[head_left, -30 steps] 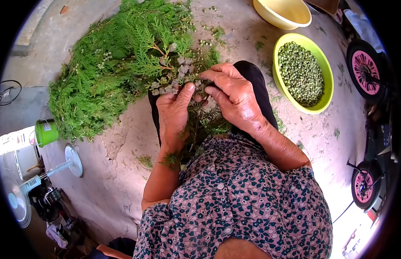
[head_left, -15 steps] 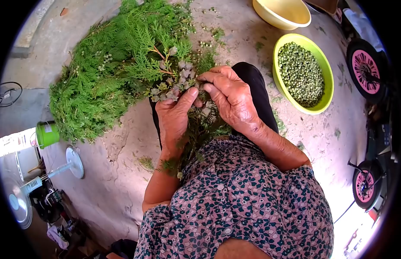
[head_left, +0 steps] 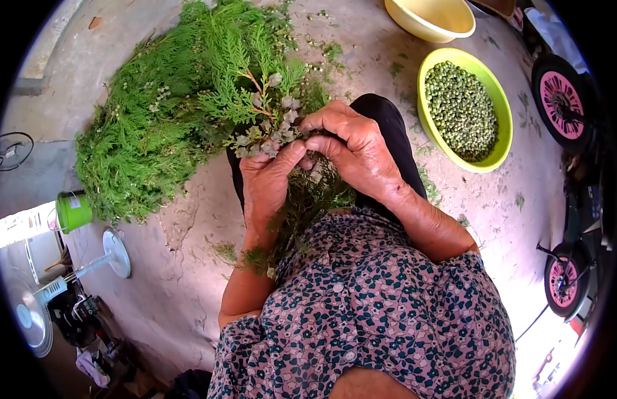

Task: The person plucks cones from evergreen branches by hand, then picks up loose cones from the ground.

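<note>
My left hand (head_left: 267, 181) is closed around the lower stem of a conifer branch (head_left: 255, 100). Flat green sprays spread from its top, and a cluster of greyish cones (head_left: 267, 136) sits just above my left thumb. My right hand (head_left: 358, 149) pinches at the right side of this cluster, its thumb tip close to the left thumb. What lies between the right fingertips is hidden. Dark green leafy sprigs (head_left: 315, 193) hang below both hands, over my lap. A large heap of cut green branches (head_left: 149, 126) lies on the floor to the left.
A lime-green basin (head_left: 505, 136) full of small green cones stands at right. Behind it is a yellow basin (head_left: 433, 26). A green bucket (head_left: 74, 211) and a fan (head_left: 115, 254) are at left. Pink-wheeled bikes (head_left: 561, 106) line the right edge. Leaf bits litter the floor.
The right thumb has moved left, closer to the left thumb. The branch and its cones have tilted and shifted slightly right. The left hand keeps its grip.
</note>
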{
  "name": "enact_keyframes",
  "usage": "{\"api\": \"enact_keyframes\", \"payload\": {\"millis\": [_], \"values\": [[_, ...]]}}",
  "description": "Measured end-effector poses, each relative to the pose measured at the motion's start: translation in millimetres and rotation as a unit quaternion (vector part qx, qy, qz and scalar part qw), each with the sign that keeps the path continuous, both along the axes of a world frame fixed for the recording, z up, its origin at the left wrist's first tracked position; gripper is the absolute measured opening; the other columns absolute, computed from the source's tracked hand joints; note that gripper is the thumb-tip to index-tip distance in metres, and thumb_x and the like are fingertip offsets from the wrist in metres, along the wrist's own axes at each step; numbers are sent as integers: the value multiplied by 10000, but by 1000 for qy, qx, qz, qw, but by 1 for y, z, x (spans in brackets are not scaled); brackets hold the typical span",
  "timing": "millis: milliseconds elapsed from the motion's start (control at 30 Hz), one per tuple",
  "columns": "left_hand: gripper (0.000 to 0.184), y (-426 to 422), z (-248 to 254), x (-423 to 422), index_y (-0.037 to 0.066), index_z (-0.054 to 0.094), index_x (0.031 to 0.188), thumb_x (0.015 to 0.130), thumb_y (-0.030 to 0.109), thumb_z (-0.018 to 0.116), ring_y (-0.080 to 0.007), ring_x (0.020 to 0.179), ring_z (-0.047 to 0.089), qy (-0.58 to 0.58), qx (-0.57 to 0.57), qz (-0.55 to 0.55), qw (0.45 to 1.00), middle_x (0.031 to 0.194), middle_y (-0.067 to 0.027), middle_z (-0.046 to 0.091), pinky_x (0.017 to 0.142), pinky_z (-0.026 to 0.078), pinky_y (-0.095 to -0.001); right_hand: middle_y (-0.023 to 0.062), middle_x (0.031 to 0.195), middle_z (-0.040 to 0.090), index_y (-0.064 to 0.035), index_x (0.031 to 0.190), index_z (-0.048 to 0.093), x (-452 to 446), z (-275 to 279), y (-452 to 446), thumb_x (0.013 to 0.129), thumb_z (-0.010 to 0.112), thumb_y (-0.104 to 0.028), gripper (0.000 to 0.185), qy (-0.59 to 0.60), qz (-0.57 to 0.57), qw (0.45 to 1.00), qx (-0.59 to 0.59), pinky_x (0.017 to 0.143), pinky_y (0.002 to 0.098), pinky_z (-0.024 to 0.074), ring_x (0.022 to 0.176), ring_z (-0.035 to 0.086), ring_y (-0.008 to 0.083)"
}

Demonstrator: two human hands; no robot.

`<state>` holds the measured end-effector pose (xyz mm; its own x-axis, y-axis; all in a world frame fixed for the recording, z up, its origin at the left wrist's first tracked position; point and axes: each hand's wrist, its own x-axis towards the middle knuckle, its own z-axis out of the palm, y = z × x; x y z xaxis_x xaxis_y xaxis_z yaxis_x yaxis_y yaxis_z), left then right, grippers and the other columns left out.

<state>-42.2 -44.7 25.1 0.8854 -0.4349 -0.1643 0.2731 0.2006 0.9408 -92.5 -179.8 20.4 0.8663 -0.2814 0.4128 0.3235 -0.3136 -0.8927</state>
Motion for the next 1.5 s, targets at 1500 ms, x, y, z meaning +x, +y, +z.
{"api": "enact_keyframes", "payload": {"millis": [1500], "values": [[142,6,-9,2,4,616,909,771,33,640,-140,577,551,16,23,-80,996,796,-54,623,507,456,-245,9,613,539,26,1017,596,-2,0,-13,795,646,-127,275,274,66,891,356,394,206,331,433,393,53]]}}
